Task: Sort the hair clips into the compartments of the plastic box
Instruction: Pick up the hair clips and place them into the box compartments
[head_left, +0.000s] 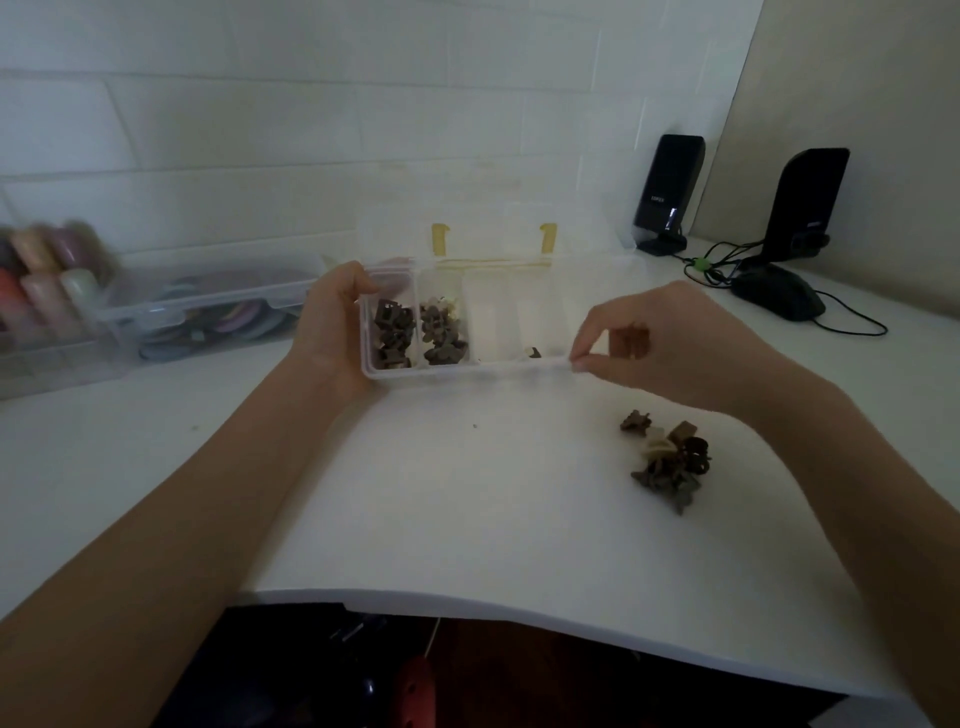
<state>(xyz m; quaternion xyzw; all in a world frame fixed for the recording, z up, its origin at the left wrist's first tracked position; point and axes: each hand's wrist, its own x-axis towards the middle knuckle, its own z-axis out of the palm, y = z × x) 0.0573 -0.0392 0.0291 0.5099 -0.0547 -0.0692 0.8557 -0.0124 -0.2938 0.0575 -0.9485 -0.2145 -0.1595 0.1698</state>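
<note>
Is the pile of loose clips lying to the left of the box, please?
No, the pile lies on the table nearer than the box, at its right end.

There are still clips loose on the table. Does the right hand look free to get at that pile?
Probably yes, though not at once. The pile of hair clips lies in the open just below the right hand, with nothing between them, but that hand pinches the plastic box at its near rim and seems to hold a brown clip.

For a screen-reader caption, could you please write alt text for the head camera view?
A person's left hand grips the left end of a clear plastic box while the right hand pinches its front right corner. Brown hair clips fill its two left compartments; a small pile of clips lies on the white table.
</note>
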